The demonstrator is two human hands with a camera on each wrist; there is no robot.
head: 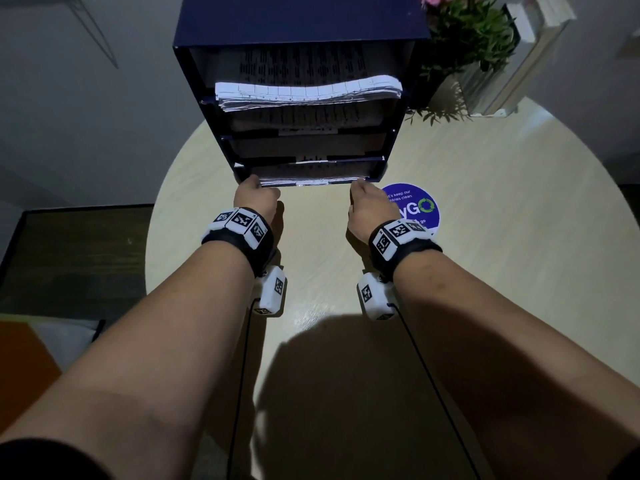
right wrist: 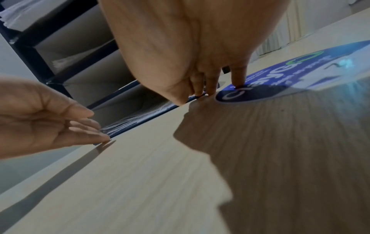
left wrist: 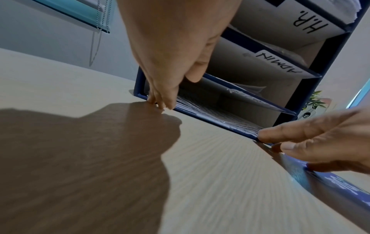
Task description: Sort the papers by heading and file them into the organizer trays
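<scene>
papers [head: 311, 182]: thin stack lying in the bottom tray of the organizer [head: 301, 32], low centre of the head view; front edge sitting flush with or just past the tray lip.
handling: judging light, floppy, slippery sheet on sheet; edges are likely fanning if pushed at one corner. Best taken at both front corners, squaring evenly.
left hand [head: 257, 199]: fingers [left wrist: 160, 101] extended and loosely bent, tips touching the left front corner of the stack and tray; not gripping anything.
right hand [head: 369, 206]: fingers [right wrist: 202, 88] extended down, tips touching the right front corner; one fingertip is landing on the round blue sticker [head: 415, 209]. Holding nothing.
other trays: top one is carrying a thick stack [head: 308, 93], upper centre of the head view.
table [head: 485, 237]: pale wood, round; plant [head: 464, 32] sitting upper right.
view diff: left wrist view is showing the tray labels "H.R." [left wrist: 310, 23] and "ADMIN" [left wrist: 280, 64], unreadable from the head; head view alone is showing the whole organizer.
</scene>
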